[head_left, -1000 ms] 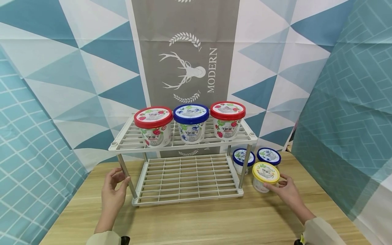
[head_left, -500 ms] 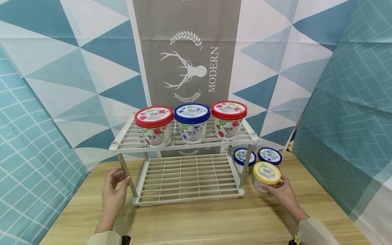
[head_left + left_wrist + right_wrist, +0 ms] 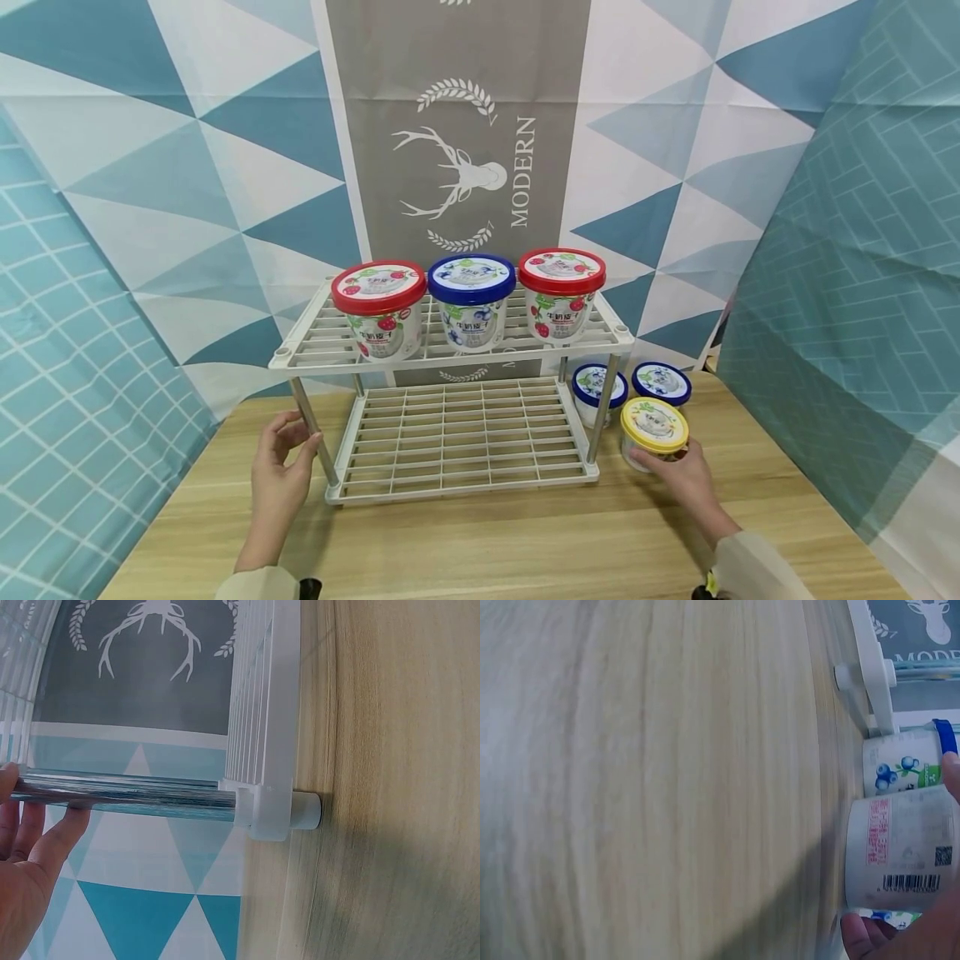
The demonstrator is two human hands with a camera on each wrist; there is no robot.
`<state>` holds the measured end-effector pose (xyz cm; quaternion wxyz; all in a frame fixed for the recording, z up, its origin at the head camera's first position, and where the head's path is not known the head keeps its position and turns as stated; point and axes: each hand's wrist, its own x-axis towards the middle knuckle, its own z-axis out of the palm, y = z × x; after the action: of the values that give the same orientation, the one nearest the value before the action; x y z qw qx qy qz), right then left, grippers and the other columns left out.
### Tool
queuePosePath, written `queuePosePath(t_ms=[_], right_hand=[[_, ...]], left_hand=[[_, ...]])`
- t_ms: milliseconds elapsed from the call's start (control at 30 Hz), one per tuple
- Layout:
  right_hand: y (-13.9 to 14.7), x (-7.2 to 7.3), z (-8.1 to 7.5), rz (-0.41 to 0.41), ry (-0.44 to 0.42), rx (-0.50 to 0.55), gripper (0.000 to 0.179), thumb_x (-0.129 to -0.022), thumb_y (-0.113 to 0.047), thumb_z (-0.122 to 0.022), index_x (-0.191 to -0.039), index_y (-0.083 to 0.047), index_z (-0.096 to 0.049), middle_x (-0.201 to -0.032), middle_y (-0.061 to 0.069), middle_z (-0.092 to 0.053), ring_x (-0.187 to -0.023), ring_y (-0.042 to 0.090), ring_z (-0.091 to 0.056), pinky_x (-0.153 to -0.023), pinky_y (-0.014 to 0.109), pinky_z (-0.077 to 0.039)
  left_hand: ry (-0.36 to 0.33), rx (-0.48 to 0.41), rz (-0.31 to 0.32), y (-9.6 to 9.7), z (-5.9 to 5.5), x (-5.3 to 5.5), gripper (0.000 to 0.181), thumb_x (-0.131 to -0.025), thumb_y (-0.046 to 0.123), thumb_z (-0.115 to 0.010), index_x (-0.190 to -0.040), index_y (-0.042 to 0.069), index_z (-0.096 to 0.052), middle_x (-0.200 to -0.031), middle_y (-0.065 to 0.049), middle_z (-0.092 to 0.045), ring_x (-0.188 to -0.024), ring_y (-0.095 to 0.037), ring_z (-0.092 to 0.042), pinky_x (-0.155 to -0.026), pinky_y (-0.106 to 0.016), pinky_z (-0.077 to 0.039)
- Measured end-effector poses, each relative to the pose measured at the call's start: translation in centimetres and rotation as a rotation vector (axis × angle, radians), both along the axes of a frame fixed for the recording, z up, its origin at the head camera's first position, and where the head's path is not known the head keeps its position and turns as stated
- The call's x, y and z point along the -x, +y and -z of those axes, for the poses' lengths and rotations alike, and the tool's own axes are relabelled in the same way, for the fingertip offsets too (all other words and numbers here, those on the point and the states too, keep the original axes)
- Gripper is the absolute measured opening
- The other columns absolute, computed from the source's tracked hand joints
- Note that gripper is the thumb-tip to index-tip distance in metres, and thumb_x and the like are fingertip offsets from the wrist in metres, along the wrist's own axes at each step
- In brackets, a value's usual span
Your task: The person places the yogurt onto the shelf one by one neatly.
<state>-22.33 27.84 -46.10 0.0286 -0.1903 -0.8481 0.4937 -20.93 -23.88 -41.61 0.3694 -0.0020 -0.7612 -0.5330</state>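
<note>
My right hand [image 3: 684, 477] grips a white paper tub with a yellow lid [image 3: 654, 423], thumb on its near left side and fingers around its right. In the right wrist view the tub's barcoded side [image 3: 900, 851] faces the camera. At the left, my left hand [image 3: 281, 477] holds the front metal post [image 3: 313, 435] of a white two-tier rack. The left wrist view has the thumb on one side of this post [image 3: 150, 793] and fingertips on the other. Two blue-lidded tubs, one [image 3: 600, 385] by the rack's right post and another [image 3: 662, 383], stand behind the yellow-lidded one.
On the rack's upper shelf [image 3: 337, 337] stand a red-lidded tub [image 3: 378, 312], a blue-lidded tub [image 3: 471, 304] and another red-lidded tub [image 3: 561, 296]. The lower shelf [image 3: 461, 433] is a slatted grid. A patterned cloth [image 3: 465, 108] hangs behind the wooden table [image 3: 480, 546].
My right hand's wrist has swung slightly left, and its thumb has moved further around the front of the yellow-lidded tub. The left hand stays on the post.
</note>
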Motion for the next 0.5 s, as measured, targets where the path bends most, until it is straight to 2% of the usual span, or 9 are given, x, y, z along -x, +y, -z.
queuePosePath(t_ms=[67,300,500], right_hand=[[-0.2,0.1,0.2,0.019,0.003,0.0,0.118,-0.072,-0.049,-0.076,-0.145,0.008,-0.003,-0.143,0.035,-0.022,-0.133,0.048,-0.025,-0.111,0.058,-0.023],[-0.8,0.5,0.4,0.068,0.029,-0.005,0.119,-0.07,-0.047,-0.078,-0.145,0.009,-0.003,-0.143,0.035,-0.023,-0.133,0.048,-0.025,-0.111,0.058,-0.023],[-1.0,0.5,0.8,0.095,0.076,-0.015,0.119,-0.069,-0.047,-0.079,-0.145,0.008,-0.005,-0.142,0.035,-0.025,-0.131,0.047,-0.028,-0.11,0.058,-0.025]], left_hand=[[-0.003,-0.006,0.0,0.0,0.0,0.0,0.041,-0.081,-0.012,-0.064,-0.118,-0.003,-0.051,-0.087,0.018,-0.054,-0.08,0.009,-0.055,-0.063,-0.003,-0.048],[-0.002,0.004,0.003,1.2,-2.1,-1.6,0.038,-0.08,-0.016,-0.062,-0.115,-0.009,-0.049,-0.086,0.016,-0.055,-0.078,0.008,-0.055,-0.063,-0.003,-0.047],[0.008,-0.018,0.01,1.0,-1.6,-1.2,0.039,-0.08,-0.016,-0.062,-0.116,-0.008,-0.05,-0.086,0.014,-0.055,-0.079,0.006,-0.056,-0.063,-0.004,-0.048]])
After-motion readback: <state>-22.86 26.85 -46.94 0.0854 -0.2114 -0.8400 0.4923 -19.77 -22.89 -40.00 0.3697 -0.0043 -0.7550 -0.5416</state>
